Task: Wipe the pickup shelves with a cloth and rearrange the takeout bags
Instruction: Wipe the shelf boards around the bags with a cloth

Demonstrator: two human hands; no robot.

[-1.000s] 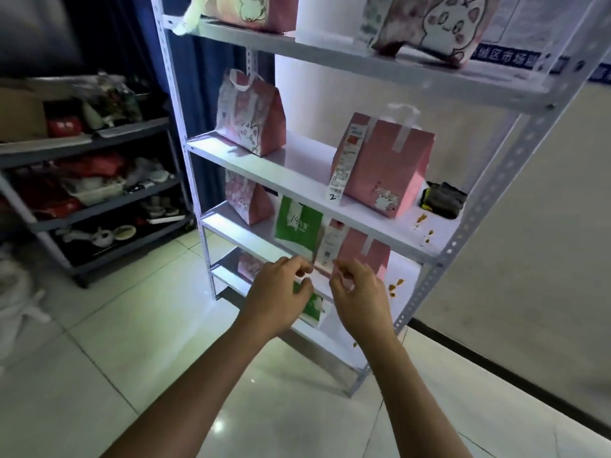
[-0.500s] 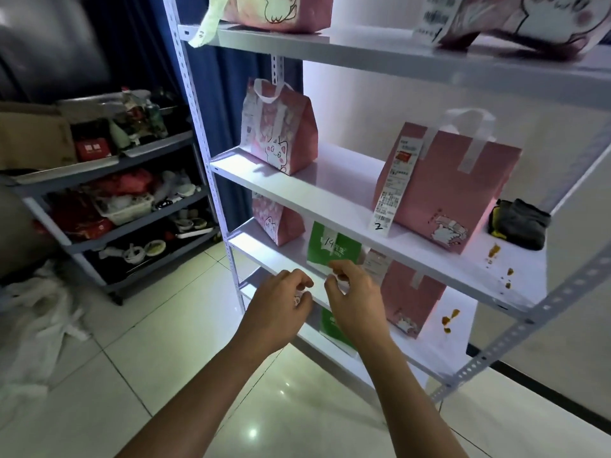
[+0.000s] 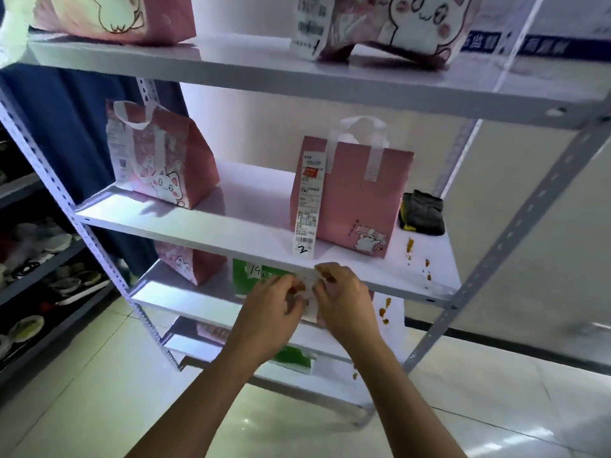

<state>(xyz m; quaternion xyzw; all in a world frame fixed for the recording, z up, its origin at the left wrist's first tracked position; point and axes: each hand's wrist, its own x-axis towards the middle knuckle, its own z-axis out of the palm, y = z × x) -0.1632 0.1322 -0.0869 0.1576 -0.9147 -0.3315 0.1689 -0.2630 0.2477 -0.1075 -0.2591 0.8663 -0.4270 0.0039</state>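
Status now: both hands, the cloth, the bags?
Left hand and right hand both pinch a receipt at the lower shelf. Cloth lies untouched beside pink bag 2. Stains not yet wiped.

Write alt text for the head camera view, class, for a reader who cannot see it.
Two hands, left hand and right hand, pinch a paper receipt in front of a white shelf rack. The shelf above them holds two pink takeout bags, a dark folded cloth and orange-brown stains; a green bag stands one shelf lower.
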